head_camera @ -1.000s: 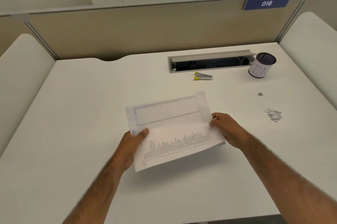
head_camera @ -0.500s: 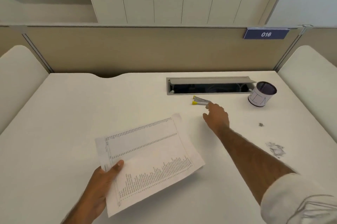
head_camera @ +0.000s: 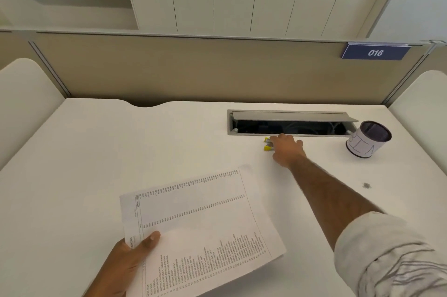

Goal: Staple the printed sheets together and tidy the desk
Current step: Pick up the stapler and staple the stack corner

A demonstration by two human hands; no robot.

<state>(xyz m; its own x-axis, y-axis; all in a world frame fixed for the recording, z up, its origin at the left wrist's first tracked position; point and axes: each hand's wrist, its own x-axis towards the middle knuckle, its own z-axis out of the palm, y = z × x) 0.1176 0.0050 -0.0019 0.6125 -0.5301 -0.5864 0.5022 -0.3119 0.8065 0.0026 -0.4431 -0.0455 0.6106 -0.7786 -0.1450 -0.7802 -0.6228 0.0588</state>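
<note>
The printed sheets (head_camera: 200, 224) are a thin stack with rows of small text, held slightly above the white desk (head_camera: 121, 151) at the lower middle. My left hand (head_camera: 128, 265) pinches their lower left corner, thumb on top. My right hand (head_camera: 286, 149) is stretched out to the back of the desk, its fingers curled over the small stapler (head_camera: 267, 144). Only the stapler's two yellow ends stick out to the left of my fingers; the rest is hidden. It still lies on the desk, just in front of the cable slot.
An open grey cable slot (head_camera: 290, 116) with a raised lid runs along the back of the desk. A dark mesh cup (head_camera: 367, 139) with a white paper label stands to its right. A small grey scrap (head_camera: 367, 185) lies on the right. Beige partitions enclose the desk.
My right hand let go of the sheets, reached to the back of the desk and closed over the stapler. My left hand alone now holds the sheets, lower and further left.
</note>
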